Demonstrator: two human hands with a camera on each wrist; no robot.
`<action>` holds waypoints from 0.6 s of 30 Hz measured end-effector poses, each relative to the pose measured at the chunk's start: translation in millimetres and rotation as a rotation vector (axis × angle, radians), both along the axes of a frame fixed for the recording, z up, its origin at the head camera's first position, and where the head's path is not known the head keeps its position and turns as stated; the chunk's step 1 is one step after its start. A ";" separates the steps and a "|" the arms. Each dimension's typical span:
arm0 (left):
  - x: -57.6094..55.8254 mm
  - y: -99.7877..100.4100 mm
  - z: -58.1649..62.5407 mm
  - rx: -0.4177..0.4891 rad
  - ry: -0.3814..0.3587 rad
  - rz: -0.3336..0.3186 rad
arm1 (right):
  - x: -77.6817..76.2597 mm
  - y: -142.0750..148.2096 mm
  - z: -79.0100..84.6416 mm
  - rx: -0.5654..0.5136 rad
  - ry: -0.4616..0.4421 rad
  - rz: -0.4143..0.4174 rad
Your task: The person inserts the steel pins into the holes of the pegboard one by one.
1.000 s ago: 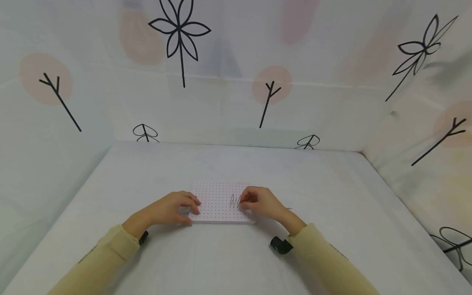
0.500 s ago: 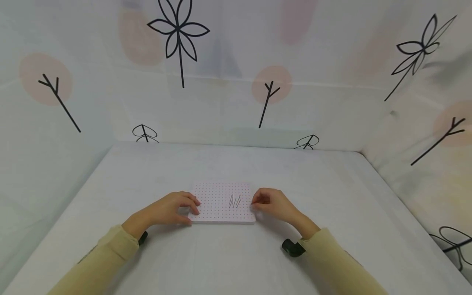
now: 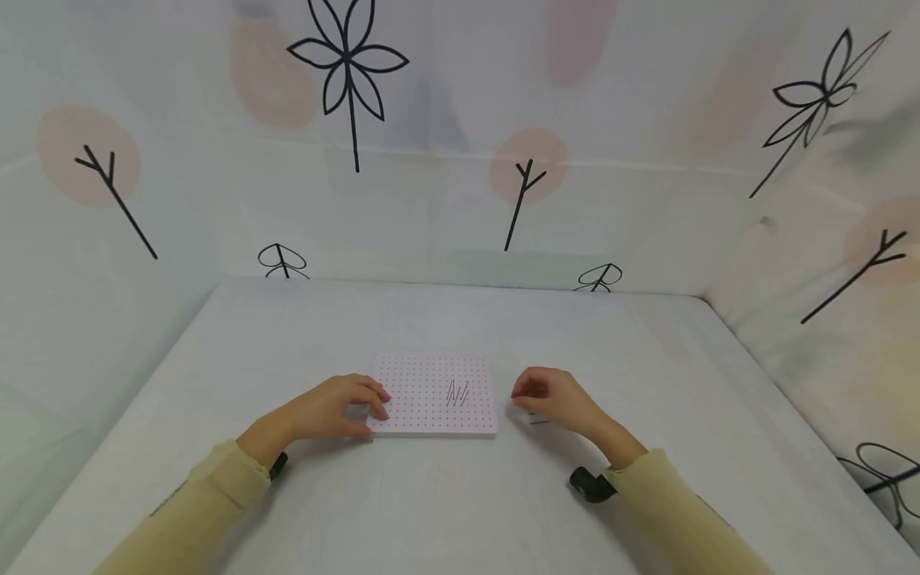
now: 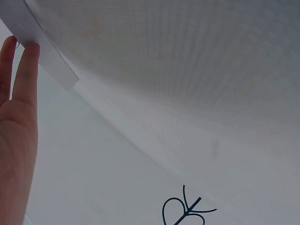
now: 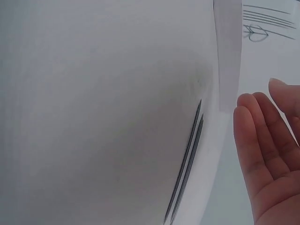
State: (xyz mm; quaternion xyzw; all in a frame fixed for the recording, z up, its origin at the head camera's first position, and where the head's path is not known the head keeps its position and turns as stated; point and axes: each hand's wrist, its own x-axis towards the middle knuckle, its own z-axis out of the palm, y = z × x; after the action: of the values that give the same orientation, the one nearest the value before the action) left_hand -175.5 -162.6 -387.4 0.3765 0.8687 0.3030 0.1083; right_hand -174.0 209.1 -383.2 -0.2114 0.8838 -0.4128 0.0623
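A pale pink-white board (image 3: pixel 417 371) with a grid of small holes lies flat on the table. Several thin dark needle-like sticks (image 3: pixel 464 394) stand in its right half, some leaning. My left hand (image 3: pixel 327 409) rests at the board's left side, fingertips on top and thumb by the near left corner. In the left wrist view two straight fingers (image 4: pixel 27 77) touch the board's side. To the right of the board my right hand (image 3: pixel 557 397) hovers with loosely bent fingers, nothing visible in them. Two dark pointed sticks (image 5: pixel 183 159) lie side by side on the table beneath it.
A white cloth covers the table (image 3: pixel 431 503). Behind it hangs a pale curtain (image 3: pixel 431 208) printed with black plant drawings. A dark wrist camera (image 3: pixel 592 485) sits below the right wrist, near the tabletop.
My right hand has moved rightward from the standing sticks, off the board and over the table, uncovering the board's right edge. The left hand has stayed in place.
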 end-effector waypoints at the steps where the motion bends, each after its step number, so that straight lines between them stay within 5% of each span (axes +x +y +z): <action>1: -0.1 0.0 -0.1 0.000 0.000 0.000 | 0.2 1.2 0.3 -0.004 -0.003 -0.001; 18: -0.1 -0.4 -1.2 -0.010 0.004 0.007 | 4.7 21.3 -0.5 0.061 0.004 -0.041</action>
State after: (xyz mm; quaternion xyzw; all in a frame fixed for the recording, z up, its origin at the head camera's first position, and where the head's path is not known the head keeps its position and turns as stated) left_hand -175.6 -163.0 -388.7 0.3734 0.8717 0.2985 0.1074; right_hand -169.3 230.4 -383.7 -0.1920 0.9003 -0.3863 0.0585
